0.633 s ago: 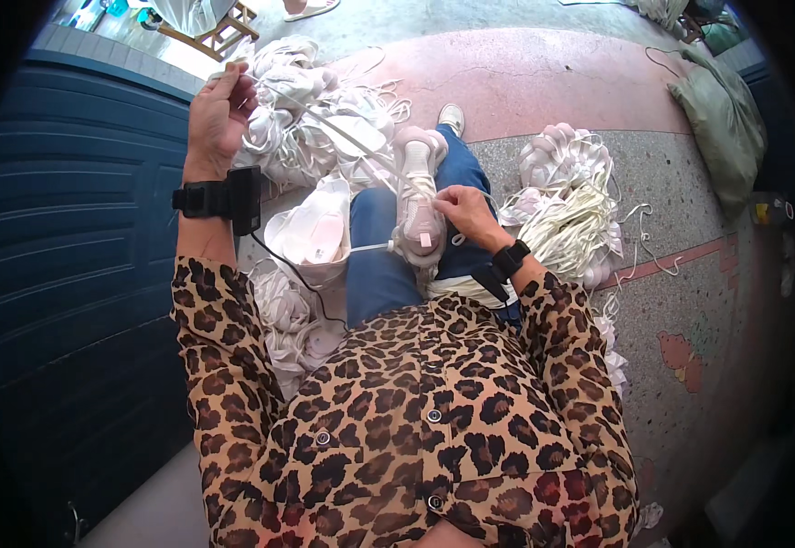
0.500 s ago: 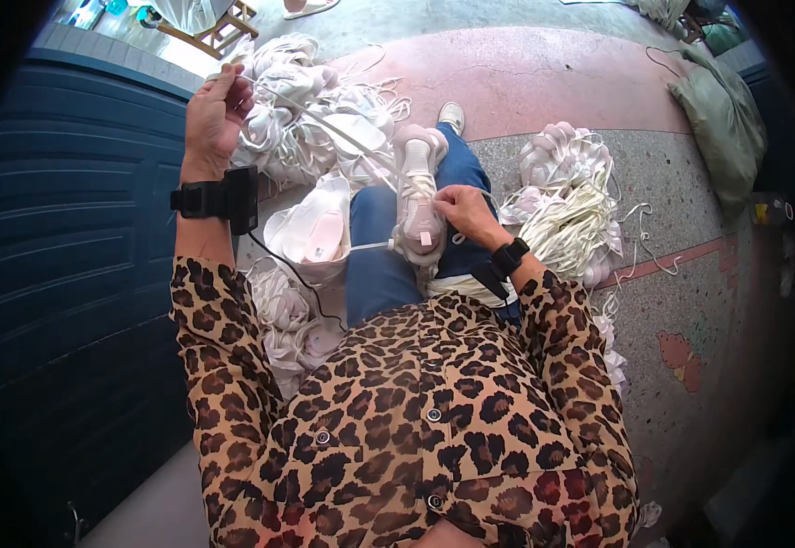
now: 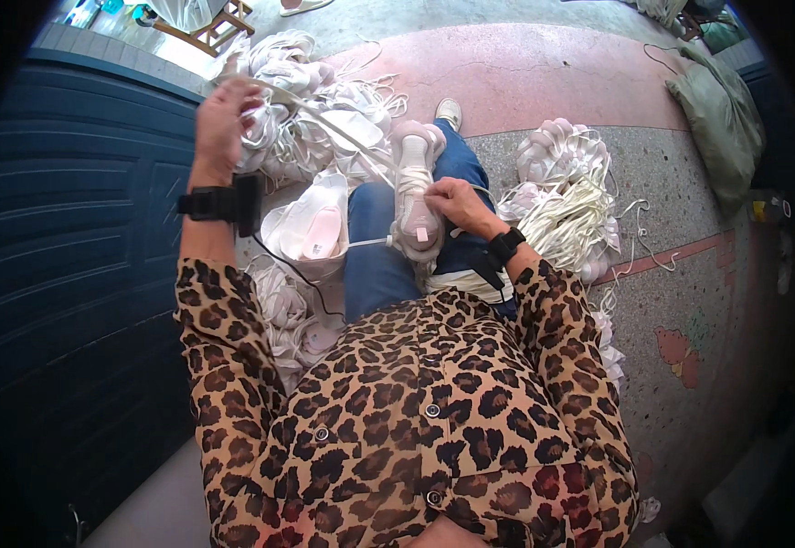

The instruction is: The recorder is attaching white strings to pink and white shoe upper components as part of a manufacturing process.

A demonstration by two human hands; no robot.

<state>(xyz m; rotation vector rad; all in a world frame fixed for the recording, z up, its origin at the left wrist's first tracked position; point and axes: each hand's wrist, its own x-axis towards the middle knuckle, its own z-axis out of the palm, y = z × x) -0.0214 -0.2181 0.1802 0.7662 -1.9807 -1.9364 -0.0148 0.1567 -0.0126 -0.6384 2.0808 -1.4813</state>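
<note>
A pale pink-white sneaker (image 3: 414, 196) lies along my lap on my blue-jeaned leg. My right hand (image 3: 452, 199) rests on its side near the tongue, fingers pinched at the lacing. My left hand (image 3: 222, 123) is raised up to the left, closed on a white shoelace (image 3: 343, 142) that runs taut from the hand down to the sneaker. Both wrists carry black bands.
A heap of white sneakers (image 3: 311, 100) lies beyond my left hand, more by my left knee (image 3: 311, 233). A pile of white laces and shoes (image 3: 562, 196) sits to the right. A dark blue door (image 3: 68, 274) stands at left; a green sack (image 3: 717, 110) far right.
My left hand has pulled the lace slightly farther up and left. The right hand stays on the sneaker.
</note>
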